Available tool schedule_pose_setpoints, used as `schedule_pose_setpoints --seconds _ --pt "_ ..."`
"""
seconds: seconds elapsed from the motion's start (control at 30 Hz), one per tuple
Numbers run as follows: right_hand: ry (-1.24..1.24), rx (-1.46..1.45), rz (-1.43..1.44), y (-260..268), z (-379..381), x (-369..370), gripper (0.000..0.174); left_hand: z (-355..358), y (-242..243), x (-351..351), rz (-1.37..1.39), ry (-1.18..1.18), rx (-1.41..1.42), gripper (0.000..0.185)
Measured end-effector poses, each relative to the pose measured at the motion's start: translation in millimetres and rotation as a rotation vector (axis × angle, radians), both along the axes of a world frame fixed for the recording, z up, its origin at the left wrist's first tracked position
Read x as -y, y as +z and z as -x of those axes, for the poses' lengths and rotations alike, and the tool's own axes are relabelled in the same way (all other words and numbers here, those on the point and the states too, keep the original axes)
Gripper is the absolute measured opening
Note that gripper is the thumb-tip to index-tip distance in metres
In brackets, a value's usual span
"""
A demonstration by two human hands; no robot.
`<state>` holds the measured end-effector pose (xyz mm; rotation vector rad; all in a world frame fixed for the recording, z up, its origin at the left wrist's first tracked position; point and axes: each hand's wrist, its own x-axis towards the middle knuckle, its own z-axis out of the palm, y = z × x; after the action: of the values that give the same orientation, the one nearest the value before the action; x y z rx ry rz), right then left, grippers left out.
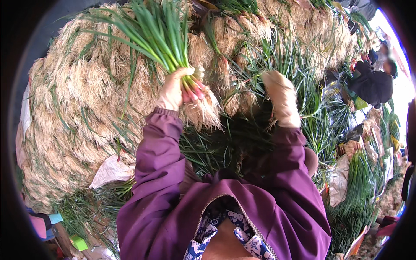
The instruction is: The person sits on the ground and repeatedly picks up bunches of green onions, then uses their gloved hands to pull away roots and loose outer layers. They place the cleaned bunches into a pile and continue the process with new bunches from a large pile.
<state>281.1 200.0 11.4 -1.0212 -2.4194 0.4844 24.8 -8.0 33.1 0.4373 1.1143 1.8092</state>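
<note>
My left hand (175,86), in what looks like a pale glove, grips a bunch of green onions (169,48) around the lower stalks. Their green leaves fan up and to the left. Below the fingers show pinkish bulbs (194,91) and a tuft of pale roots (206,112). Off to the right, my right hand (281,96) is motion-blurred over loose green leaves. A thin stalk (312,114) sticks out beside its wrist; whether the fingers hold anything is unclear.
A large heap of green onions (87,87), roots outward, rises left and ahead. Loose leaves (208,146) lie before me. To the right are more bundles (357,178) and another person in dark clothing (372,83). A white sack (112,172) and a green container (79,242) are lower left.
</note>
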Motion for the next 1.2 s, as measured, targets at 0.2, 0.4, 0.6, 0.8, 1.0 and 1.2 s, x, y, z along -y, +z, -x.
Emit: schedule_pose_setpoints --seconds 0.2,0.4,0.6,0.8,1.0,1.2 --pt "0.034 0.093 0.092 19.2 157.9 16.5 0.039 -8.2 2.1 -16.6 -0.006 -0.088 -0.008 0.04" --pt "-0.129 0.094 -0.933 1.6 133.2 32.0 0.02 -18.2 10.1 -15.9 -0.175 -0.061 0.122 0.044" --pt "0.236 -0.11 -0.919 -14.3 132.7 71.7 0.003 -9.5 -7.8 -3.0 -0.077 -0.023 0.067 0.03" --pt "-0.033 -0.366 0.231 -18.4 91.9 24.9 0.008 0.5 -12.9 10.6 -0.3 -0.016 0.356 0.034" --pt "0.618 -0.673 1.236 8.4 144.1 66.5 0.044 0.8 -8.5 22.2 -0.014 -0.147 0.022 0.034" --pt "0.362 -0.453 0.093 2.0 164.4 86.7 0.029 -8.2 -8.3 26.7 0.136 -0.063 0.104 0.028"
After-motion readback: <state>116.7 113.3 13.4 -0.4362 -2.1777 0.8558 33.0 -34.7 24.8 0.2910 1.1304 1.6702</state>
